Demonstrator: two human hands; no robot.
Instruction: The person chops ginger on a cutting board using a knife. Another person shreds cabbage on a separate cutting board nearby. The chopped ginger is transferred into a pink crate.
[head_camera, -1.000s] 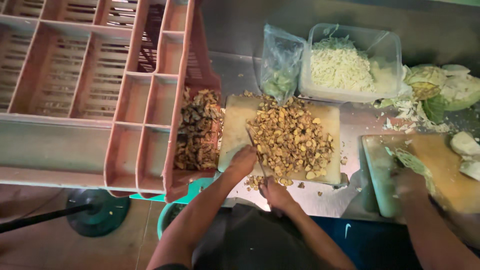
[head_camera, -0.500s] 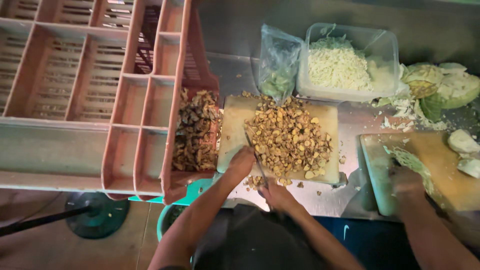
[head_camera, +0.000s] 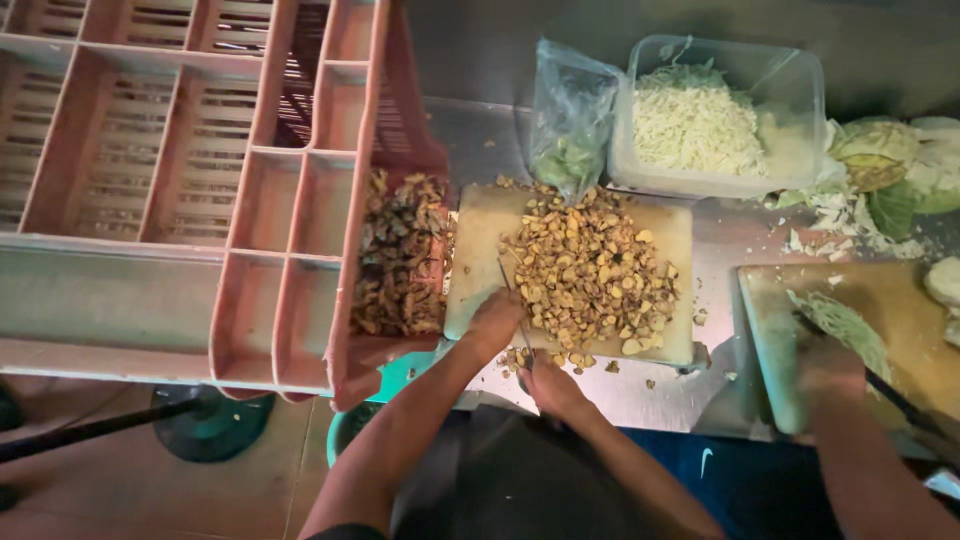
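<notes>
Here my left hand (head_camera: 495, 318) rests curled on the near-left edge of the cutting board (head_camera: 478, 240), my right hand (head_camera: 548, 385) closed around a knife (head_camera: 515, 310) whose blade runs away from me, the pile of chopped pieces (head_camera: 590, 270) lying just right of it.

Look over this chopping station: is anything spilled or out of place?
Yes. Brown chopped pieces have fallen off the near edge of the cutting board onto the metal counter, beside the right hand.
</notes>
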